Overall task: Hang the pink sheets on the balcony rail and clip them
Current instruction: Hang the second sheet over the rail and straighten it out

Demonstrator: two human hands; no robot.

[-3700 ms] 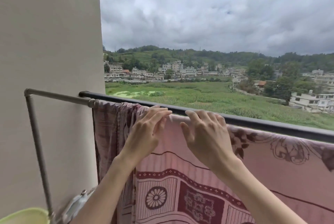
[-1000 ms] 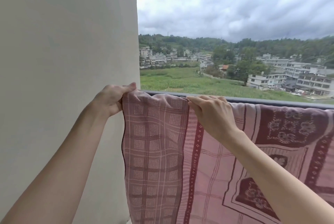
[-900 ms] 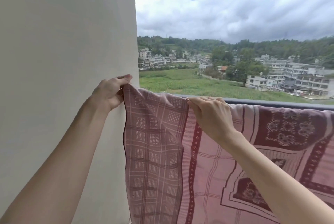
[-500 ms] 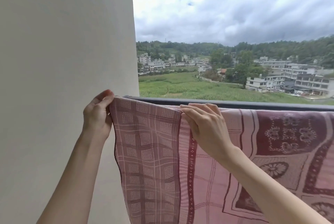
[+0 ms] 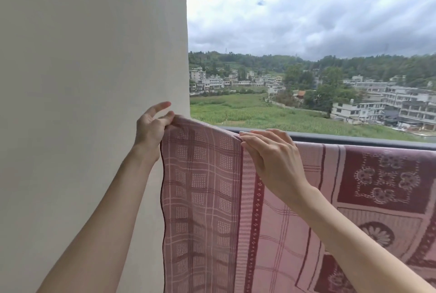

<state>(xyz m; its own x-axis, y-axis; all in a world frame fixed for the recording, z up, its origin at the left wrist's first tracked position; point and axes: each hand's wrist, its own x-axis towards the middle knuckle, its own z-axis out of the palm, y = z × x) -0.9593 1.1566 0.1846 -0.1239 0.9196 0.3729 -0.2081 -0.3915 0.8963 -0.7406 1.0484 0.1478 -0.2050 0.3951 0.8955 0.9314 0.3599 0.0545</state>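
Observation:
A pink sheet with dark red checks and flower patterns hangs over the dark balcony rail and drapes down toward me. My left hand pinches the sheet's upper left corner between thumb and fingers, beside the wall, with the forefinger lifted. My right hand lies on the sheet's top fold at the rail, fingers bent over the cloth and gripping it. The rail's left end is hidden behind the sheet. No clips are in view.
A plain cream wall fills the left half of the view, right against the sheet's left edge. Beyond the rail lie a green field, buildings, wooded hills and a cloudy sky.
My left hand has lifted the sheet's corner a little and raised its forefinger. The right hand has stayed on the top fold at the rail.

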